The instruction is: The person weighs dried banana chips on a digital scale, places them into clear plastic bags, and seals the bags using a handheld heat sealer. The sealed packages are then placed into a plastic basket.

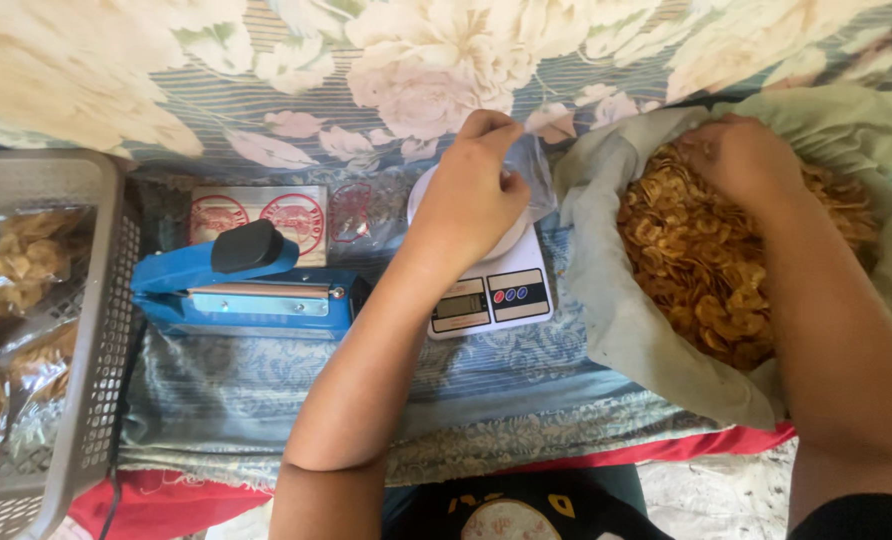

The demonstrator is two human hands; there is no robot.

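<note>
Now, line by line:

Left hand: the left hand (471,190) hangs over the platform of the white kitchen scale (491,290), its fingers (491,128) pinched shut on the rim of a clear plastic bag (533,170).

Clear plastic bag: it stands at the right edge of the scale's platform, held up at its mouth, just beside the cloth sack.

Right hand: the right hand (741,155) is sunk into the heap of golden chips (701,265); its fingers curl down among them, and whether they have closed on any cannot be told.

Chips: they fill a pale green cloth sack (606,310) lying open to the right of the scale.

Scale: it sits on the patterned blue cloth (366,385), with a small display and buttons on its front.

Sealer: a blue heat sealer (241,290) with a black knob lies just left of the scale.

Basket: a grey mesh basket (101,330) at far left holds filled clear bags of chips (16,280).

Backdrop: a floral fabric (416,60) runs across the top.
</note>
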